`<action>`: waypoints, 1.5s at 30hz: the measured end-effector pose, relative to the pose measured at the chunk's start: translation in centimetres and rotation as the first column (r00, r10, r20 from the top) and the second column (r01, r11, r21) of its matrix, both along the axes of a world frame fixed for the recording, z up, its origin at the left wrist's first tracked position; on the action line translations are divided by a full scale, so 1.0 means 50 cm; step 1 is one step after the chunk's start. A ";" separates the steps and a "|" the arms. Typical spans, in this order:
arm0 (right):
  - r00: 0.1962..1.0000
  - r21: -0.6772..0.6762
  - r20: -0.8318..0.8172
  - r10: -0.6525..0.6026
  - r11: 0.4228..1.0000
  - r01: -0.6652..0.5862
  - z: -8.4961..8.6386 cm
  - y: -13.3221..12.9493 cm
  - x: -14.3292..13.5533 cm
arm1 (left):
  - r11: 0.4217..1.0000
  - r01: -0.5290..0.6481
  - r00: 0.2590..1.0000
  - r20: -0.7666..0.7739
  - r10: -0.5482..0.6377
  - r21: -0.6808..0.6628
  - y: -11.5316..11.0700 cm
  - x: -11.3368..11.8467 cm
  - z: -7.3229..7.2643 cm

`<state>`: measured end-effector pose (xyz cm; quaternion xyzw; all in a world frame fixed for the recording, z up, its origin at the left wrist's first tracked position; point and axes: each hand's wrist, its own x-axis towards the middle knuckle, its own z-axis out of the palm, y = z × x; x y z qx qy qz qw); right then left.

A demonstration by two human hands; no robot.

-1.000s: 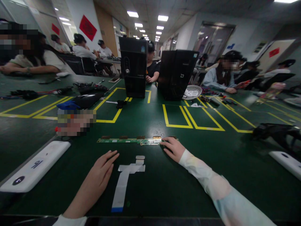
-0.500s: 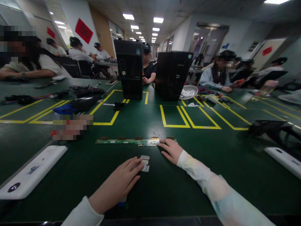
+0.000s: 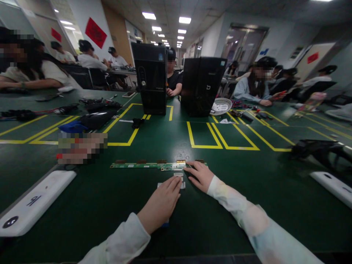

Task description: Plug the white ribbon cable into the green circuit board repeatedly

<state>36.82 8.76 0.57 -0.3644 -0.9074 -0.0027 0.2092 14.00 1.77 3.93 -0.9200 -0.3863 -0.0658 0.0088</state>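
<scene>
A long narrow green circuit board (image 3: 140, 165) lies crosswise on the table in front of me. My right hand (image 3: 200, 175) rests over its right part, with fingers stretched and spread and the fingertips touching the board. Just below the board, my left hand (image 3: 162, 200) has its fingers together on a flat whitish ribbon cable (image 3: 178, 175). The cable's end with the pale connector points at the board's lower edge, a small gap apart. Most of the cable is hidden under the left hand; a bit of blue (image 3: 165, 223) shows beneath the palm.
Two black computer towers (image 3: 151, 80) stand at the back. A white basket (image 3: 220, 105) and loose small parts lie right of them. White elongated devices (image 3: 35, 203) flank me. Dark cables and a blue item (image 3: 73, 126) lie left. A co-worker's hand (image 3: 82, 148) is partly blurred.
My left hand has moved up and to the right with the ribbon cable, bringing it close under the circuit board. My right hand stays in place on the board.
</scene>
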 end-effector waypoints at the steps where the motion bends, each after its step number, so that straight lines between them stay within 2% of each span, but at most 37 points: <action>1: 1.000 0.001 -0.006 0.005 1.000 -0.005 -0.001 0.000 -0.001 | 1.000 -0.007 1.000 0.008 0.007 0.009 0.002 0.002 -0.001; 8: 1.000 0.019 0.000 0.027 0.999 -0.027 -0.004 0.003 0.001 | 0.999 -0.050 0.998 0.026 0.050 -0.005 0.003 0.003 -0.004; 17: 1.000 0.011 -0.006 -0.008 1.000 0.008 -0.013 -0.014 0.002 | 0.999 -0.047 0.992 0.118 0.045 0.020 0.000 -0.001 -0.026; 24: 1.000 0.011 -0.028 0.009 1.000 -0.009 -0.017 -0.012 0.006 | 0.999 -0.038 0.995 0.087 0.040 -0.023 0.008 -0.006 -0.015; 30: 0.997 0.002 -0.063 0.046 0.999 -0.046 -0.024 -0.006 0.010 | 0.996 -0.017 0.992 0.122 0.028 -0.087 0.017 -0.014 -0.010; 36: 0.996 -0.009 -0.063 0.056 0.998 -0.057 -0.016 -0.007 0.009 | 0.991 -0.022 0.991 0.131 0.039 -0.133 0.023 -0.018 -0.004; 45: 0.991 -0.017 -0.109 0.082 0.996 -0.085 -0.026 -0.002 0.011 | 0.977 0.032 0.990 0.141 -0.002 -0.213 0.036 -0.025 0.023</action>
